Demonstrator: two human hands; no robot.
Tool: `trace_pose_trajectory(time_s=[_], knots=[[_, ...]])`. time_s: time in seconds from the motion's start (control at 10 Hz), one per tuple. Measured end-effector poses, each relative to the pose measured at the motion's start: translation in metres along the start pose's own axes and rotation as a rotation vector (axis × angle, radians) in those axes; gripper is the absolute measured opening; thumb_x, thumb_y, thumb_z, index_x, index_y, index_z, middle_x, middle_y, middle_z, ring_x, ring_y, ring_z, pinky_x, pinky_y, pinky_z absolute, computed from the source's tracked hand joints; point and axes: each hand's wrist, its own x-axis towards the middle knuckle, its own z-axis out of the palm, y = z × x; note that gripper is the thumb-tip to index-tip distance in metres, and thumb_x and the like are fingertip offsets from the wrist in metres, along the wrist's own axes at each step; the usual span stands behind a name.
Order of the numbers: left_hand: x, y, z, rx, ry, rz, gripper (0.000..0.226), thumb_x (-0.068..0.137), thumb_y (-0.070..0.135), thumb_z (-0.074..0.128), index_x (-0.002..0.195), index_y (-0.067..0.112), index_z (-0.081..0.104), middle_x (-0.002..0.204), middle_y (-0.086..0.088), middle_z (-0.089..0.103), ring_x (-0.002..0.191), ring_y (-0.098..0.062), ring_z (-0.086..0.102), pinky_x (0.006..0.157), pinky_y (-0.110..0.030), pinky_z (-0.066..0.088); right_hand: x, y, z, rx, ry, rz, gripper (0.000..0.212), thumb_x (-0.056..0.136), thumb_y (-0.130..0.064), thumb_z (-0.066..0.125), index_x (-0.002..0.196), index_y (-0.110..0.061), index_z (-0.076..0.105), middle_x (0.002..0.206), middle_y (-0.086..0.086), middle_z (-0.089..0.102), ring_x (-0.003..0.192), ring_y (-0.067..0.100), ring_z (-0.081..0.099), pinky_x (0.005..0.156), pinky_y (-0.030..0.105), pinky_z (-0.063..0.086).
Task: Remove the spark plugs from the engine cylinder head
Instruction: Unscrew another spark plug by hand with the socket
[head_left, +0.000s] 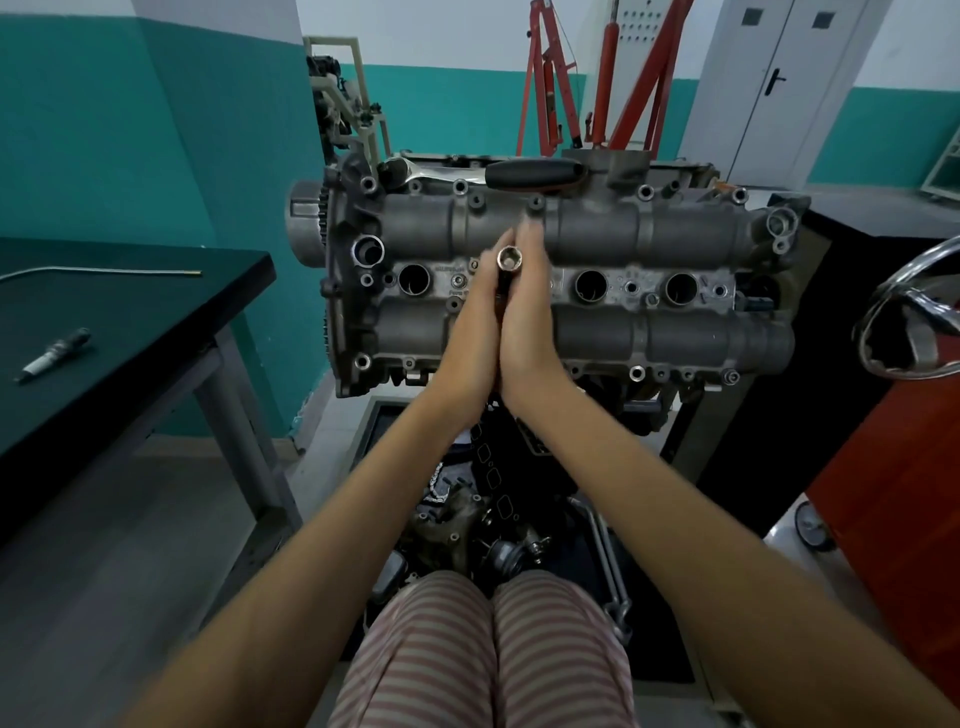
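Steel socket stands pressed between flat palms of left hand and right hand, fingers straight, above cylinder head.

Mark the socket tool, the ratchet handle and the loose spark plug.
socket tool (507, 256), head view, open top end.
ratchet handle (535, 173), head view, black grip.
spark plug (54, 352), head view, mid body.

A dark-topped table stands left of the engine cylinder head. On it lie 2 things: a spark plug near the table's front edge, and a thin bent metal rod farther back, pointing toward the head.
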Motion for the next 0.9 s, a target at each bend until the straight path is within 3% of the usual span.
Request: trace_pose_trajectory(time_s=[0.1, 0.2, 0.3, 0.4, 0.5, 0.6, 0.7, 0.8, 0.9], knots=[[-0.015, -0.007, -0.001, 0.027, 0.074, 0.008, 0.045, 0.101, 0.041, 0.018, 0.142, 0.029, 0.033, 0.135, 0.024, 0.039, 0.109, 0.026, 0.039, 0.091, -0.001, 0.034, 0.0, -0.019, -0.022, 0.931, -0.145, -0.035, 0.061, 0.097, -0.051, 0.019, 0.147, -0.018, 0.012, 0.154, -0.006, 0.016, 0.138, 0.004, 0.015, 0.105, 0.02, 0.014], [-0.008, 0.009, -0.003, -0.08, 0.109, 0.032, 0.048, 0.101, 0.04, 0.018, 0.143, 0.022, 0.033, 0.146, 0.009, 0.039, 0.129, 0.004, 0.037, 0.107, -0.019, 0.031, 0.002, -0.019, -0.01, 1.247, -0.215, -0.013, 0.054, 0.099, -0.046, 0.023, 0.146, -0.02, 0.02, 0.142, -0.015, 0.036, 0.12, -0.017, 0.031, 0.096, 0.004, 0.027], [0.015, 0.035, -0.006, -0.049, 0.112, 0.066, 0.05, 0.102, 0.039, 0.018, 0.146, 0.017, 0.025, 0.152, 0.005, 0.028, 0.136, -0.002, 0.028, 0.106, -0.015, 0.024, -0.01, 0.001, 0.011, 1.338, -0.198, -0.006, 0.051, 0.099, -0.043, 0.024, 0.146, -0.023, 0.02, 0.151, -0.012, 0.022, 0.13, -0.008, 0.023, 0.104, 0.014, 0.021], [0.027, 0.04, -0.002, 0.039, -0.033, 0.01, 0.051, 0.102, 0.039, 0.019, 0.145, 0.014, 0.03, 0.15, 0.003, 0.032, 0.136, -0.005, 0.03, 0.108, -0.021, 0.021, -0.032, -0.001, 0.018, 1.36, -0.309, -0.051, 0.052, 0.099, -0.041, 0.023, 0.148, -0.023, 0.017, 0.153, -0.008, 0.019, 0.135, -0.002, 0.021, 0.111, 0.024, 0.021], [0.016, 0.025, 0.002, 0.037, -0.061, -0.016, 0.056, 0.095, 0.054, 0.026, 0.143, 0.026, 0.034, 0.144, 0.02, 0.034, 0.128, 0.011, 0.029, 0.105, -0.015, 0.023, -0.028, -0.013, 0.005, 1.274, -0.272, 0.005, 0.061, 0.096, -0.049, 0.026, 0.148, -0.017, 0.017, 0.153, 0.003, 0.021, 0.139, 0.013, 0.022, 0.115, 0.038, 0.017], [-0.007, 0.007, 0.0, -0.037, -0.027, -0.037, 0.053, 0.096, 0.056, 0.022, 0.143, 0.033, 0.032, 0.134, 0.027, 0.04, 0.124, 0.014, 0.033, 0.11, -0.02, 0.025, -0.001, -0.022, -0.017, 1.304, -0.269, -0.032, 0.063, 0.093, -0.05, 0.03, 0.146, -0.016, 0.02, 0.148, 0.0, 0.03, 0.114, -0.007, 0.04, 0.1, 0.016, 0.028], [-0.023, 0.003, -0.003, -0.017, 0.034, 0.009, 0.057, 0.092, 0.057, 0.018, 0.141, 0.032, 0.035, 0.137, 0.02, 0.044, 0.126, 0.009, 0.037, 0.109, -0.026, 0.03, 0.013, -0.026, -0.024, 1.396, -0.266, 0.031, 0.049, 0.097, -0.042, 0.031, 0.136, -0.013, 0.036, 0.104, -0.03, 0.04, 0.072, -0.018, 0.05, 0.069, 0.002, 0.038], [-0.01, 0.024, -0.005, 0.002, 0.121, 0.057, 0.061, 0.093, 0.055, 0.016, 0.146, 0.026, 0.025, 0.152, 0.01, 0.027, 0.137, -0.001, 0.024, 0.115, -0.03, 0.018, 0.001, -0.017, -0.012, 1.345, -0.207, 0.018, 0.046, 0.099, -0.041, 0.027, 0.139, -0.02, 0.031, 0.126, -0.016, 0.051, 0.099, -0.02, 0.042, 0.091, 0.005, 0.031], [0.015, 0.048, -0.006, 0.034, 0.046, 0.042, 0.054, 0.1, 0.045, 0.015, 0.146, 0.021, 0.024, 0.152, 0.008, 0.027, 0.137, -0.002, 0.025, 0.11, -0.023, 0.017, -0.027, -0.003, 0.008, 1.476, -0.241, 0.075, 0.053, 0.098, -0.043, 0.025, 0.147, -0.025, 0.017, 0.152, -0.012, 0.019, 0.126, -0.01, 0.023, 0.11, 0.022, 0.018]])
